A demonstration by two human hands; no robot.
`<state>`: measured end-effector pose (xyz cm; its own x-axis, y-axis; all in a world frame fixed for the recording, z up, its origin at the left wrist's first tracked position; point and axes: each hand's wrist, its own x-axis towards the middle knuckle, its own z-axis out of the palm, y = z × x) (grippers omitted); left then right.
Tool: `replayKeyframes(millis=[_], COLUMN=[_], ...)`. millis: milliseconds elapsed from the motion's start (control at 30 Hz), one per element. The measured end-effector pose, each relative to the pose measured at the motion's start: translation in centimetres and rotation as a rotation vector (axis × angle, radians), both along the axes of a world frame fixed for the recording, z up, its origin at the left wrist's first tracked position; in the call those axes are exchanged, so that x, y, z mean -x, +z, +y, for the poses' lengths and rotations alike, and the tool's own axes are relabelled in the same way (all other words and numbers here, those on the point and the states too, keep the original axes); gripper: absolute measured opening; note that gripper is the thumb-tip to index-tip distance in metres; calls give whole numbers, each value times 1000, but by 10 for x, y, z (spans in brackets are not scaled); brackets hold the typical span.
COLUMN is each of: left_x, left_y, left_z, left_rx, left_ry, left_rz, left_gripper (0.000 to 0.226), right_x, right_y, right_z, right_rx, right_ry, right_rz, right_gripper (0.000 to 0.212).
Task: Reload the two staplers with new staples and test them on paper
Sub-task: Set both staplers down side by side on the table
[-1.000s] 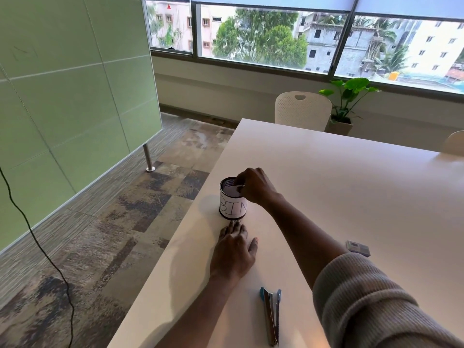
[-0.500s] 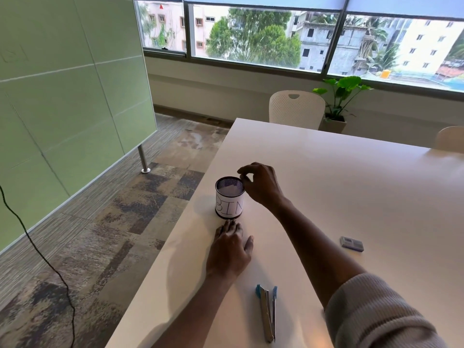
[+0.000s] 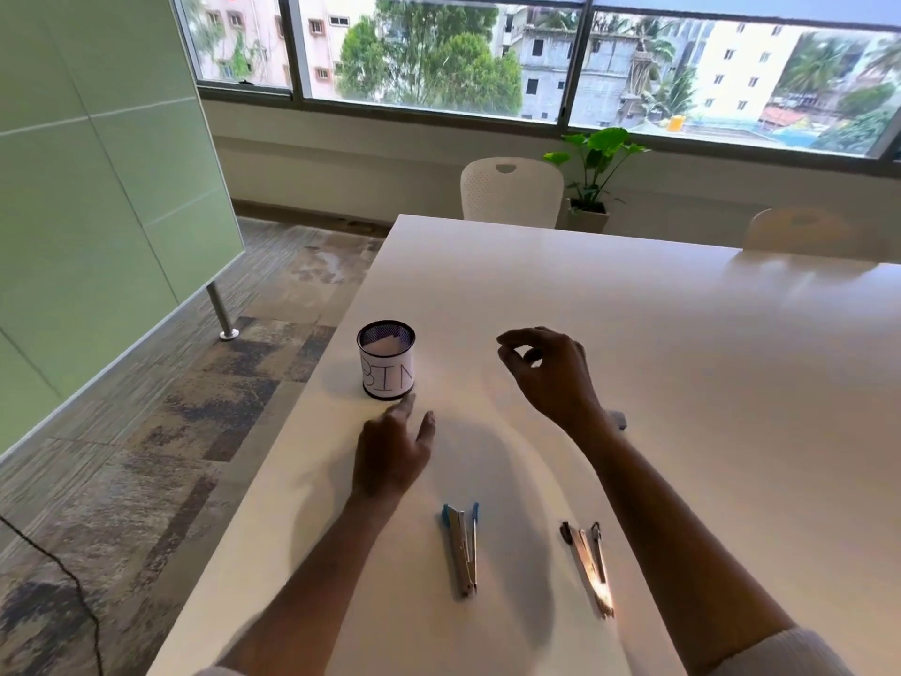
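Two staplers lie swung open on the white table (image 3: pixel 707 373) near its front edge: a blue-tipped stapler (image 3: pixel 460 548) and, to its right, a black-tipped stapler (image 3: pixel 587 563). My left hand (image 3: pixel 390 456) rests with straight fingers on the table, fingertips beside the base of a mesh cup labelled BIN (image 3: pixel 387 368). My right hand (image 3: pixel 551 373) hovers over the table right of the cup, fingers loosely curled, thumb and forefinger near each other, nothing visible in them. A small grey staple box (image 3: pixel 618 418) peeks out behind my right wrist.
The table's left edge runs just left of the BIN cup, with carpet floor below. A green partition (image 3: pixel 97 187) stands at the left. Two white chairs (image 3: pixel 512 192) (image 3: pixel 799 231) and a potted plant (image 3: pixel 595 158) stand beyond the far edge.
My right hand has drawn away from the BIN cup's rim, moving right over the table. The view has shifted, so the black-tipped stapler now shows. My left hand has stayed put.
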<state>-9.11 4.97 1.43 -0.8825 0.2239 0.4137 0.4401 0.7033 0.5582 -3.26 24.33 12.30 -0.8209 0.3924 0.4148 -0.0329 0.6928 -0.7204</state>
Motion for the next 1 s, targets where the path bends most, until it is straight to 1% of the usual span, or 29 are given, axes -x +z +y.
replayKeyframes(millis=[100,200,267,333,500,567,633,700,800,900,1000], left_x=[-7,-21,-33,-46,-84,-94,-99,-102,-101,-91,-78], left_y=[13,28,35,38,38,36,33,29,24,19,19], left_z=[7,10,6,-2,-22,-28,-33,-36,-37,-34,-29], left_rx=[-44,-45,-11,56,224,302,351,365,345,314,299], left_ry=[-37,-105,-184,-265,-415,-504,-557,-577,-576,-586,-603], left_rz=[45,105,38,-95,-368,-422,-431,-423,-378,-366,-370], left_gripper=[42,41,45,58,102,115,124,125,114,105,101], right_x=[-30,-65,-91,-118,-167,-177,-184,-187,-185,-175,-159], right_y=[-5,-18,-31,-44,-72,-78,-84,-88,-91,-91,-93], right_z=[12,24,27,24,6,-1,-5,-7,-7,-4,1], right_rx=[-8,-45,-40,-14,-33,-23,-24,-40,-53,-45,-52], right_ry=[-28,-59,-93,-112,-195,-209,-209,-213,-228,-231,-232], right_rz=[-62,-163,-239,-325,-536,-571,-569,-546,-522,-507,-502], right_gripper=[12,16,19,27,51,59,62,58,51,51,50])
